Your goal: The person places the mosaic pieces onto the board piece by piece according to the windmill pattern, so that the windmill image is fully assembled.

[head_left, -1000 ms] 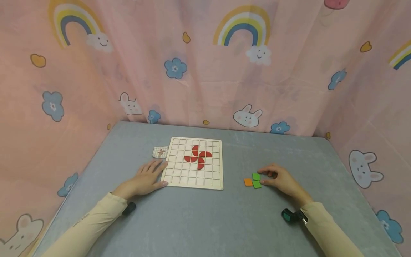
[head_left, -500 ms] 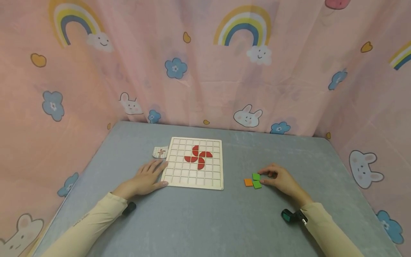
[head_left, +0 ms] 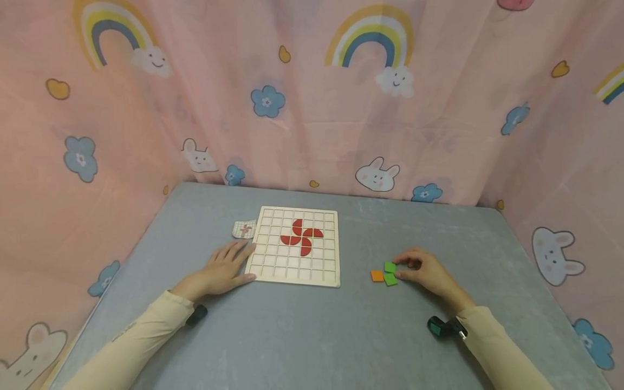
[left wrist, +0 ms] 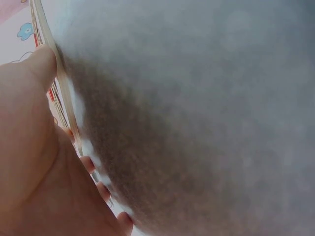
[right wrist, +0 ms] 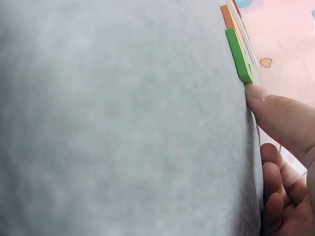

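Observation:
A pale wooden grid board (head_left: 278,260) lies on the table, with several red quarter-round pieces (head_left: 305,244) forming a pinwheel in its cells. My left hand (head_left: 221,273) rests at the board's left edge, fingers spread and thumb at the near corner; in the left wrist view the thumb (left wrist: 43,64) touches the board's side. To the right, two green square tiles (head_left: 390,279) and one orange square tile (head_left: 377,276) lie close together. Beside the green tiles is my right hand (head_left: 426,273); its thumb (right wrist: 275,110) touches one green tile's corner in the right wrist view, with the other fingers loosely bent.
A small pattern card (head_left: 244,229) showing a red pinwheel lies left of the board, near the left fingertips. The grey table (head_left: 302,336) meets a pink printed curtain (head_left: 312,130) at the back and sides. Dark wrist devices (head_left: 440,327) sit below both cuffs.
The head view has shifted very slightly. Both hands, the board and the tiles stay where they were.

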`<state>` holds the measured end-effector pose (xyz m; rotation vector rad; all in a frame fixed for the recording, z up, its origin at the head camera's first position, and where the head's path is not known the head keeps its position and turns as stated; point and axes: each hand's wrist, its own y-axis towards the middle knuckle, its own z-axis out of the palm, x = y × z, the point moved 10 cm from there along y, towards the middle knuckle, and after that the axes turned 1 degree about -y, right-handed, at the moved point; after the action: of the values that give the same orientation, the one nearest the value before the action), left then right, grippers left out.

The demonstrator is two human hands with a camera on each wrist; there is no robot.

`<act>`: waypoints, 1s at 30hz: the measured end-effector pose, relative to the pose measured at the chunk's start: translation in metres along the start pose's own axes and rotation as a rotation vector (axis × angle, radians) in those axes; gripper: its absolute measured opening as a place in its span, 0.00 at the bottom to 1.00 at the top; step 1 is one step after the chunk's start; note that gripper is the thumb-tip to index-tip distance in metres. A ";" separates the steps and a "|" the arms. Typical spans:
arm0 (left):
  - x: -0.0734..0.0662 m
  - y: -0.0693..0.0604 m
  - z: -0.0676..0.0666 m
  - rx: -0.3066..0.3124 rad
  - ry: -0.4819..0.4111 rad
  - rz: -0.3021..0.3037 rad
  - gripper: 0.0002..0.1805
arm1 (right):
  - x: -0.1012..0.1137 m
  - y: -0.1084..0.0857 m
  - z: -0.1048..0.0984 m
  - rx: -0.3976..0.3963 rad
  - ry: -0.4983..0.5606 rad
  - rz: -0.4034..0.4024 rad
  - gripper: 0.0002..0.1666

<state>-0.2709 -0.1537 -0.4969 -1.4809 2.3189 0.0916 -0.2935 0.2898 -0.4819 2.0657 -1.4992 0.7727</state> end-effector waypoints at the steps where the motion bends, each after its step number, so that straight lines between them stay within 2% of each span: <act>1: -0.001 0.000 -0.001 0.000 -0.005 0.001 0.45 | 0.000 0.000 0.000 -0.002 -0.004 0.000 0.17; 14: -0.009 -0.003 -0.008 0.000 -0.014 0.015 0.44 | 0.001 0.000 -0.001 -0.011 -0.023 0.004 0.15; 23: -0.003 -0.002 -0.002 0.002 -0.014 -0.014 0.44 | -0.001 0.000 -0.002 -0.030 -0.024 -0.006 0.15; 30: -0.009 -0.003 -0.007 0.015 -0.015 -0.001 0.44 | 0.002 0.000 -0.005 -0.028 -0.001 -0.007 0.15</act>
<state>-0.2671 -0.1486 -0.4868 -1.4698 2.3017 0.0847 -0.2937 0.2920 -0.4771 2.0499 -1.4942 0.7436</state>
